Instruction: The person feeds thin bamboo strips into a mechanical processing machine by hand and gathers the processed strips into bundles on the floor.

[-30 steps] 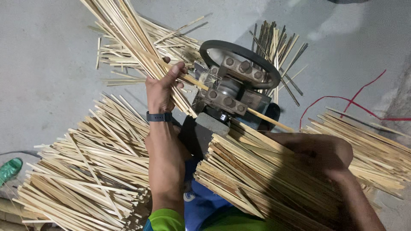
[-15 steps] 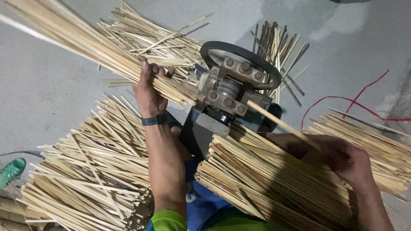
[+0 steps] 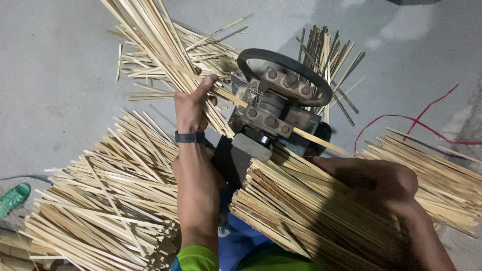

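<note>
Grey concrete floor (image 3: pixel 60 60) lies under everything. Nearest, a big stack of bamboo strips (image 3: pixel 301 211) waits under the right hand (image 3: pixel 386 183), whose grip I cannot tell. Farther, the left hand (image 3: pixel 193 108) closes firmly around a bundle of thin splints (image 3: pixel 160 50) beside the splitting machine (image 3: pixel 276 110). Many split pieces (image 3: pixel 100 200) already lie in piles, so much remains.

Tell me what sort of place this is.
Probably a small bamboo-strip workshop: a metal splitting machine stands on a bare concrete floor, heaps of cut strips lie around it, and the left hand holds a bundle of strips beside the machine.
</note>
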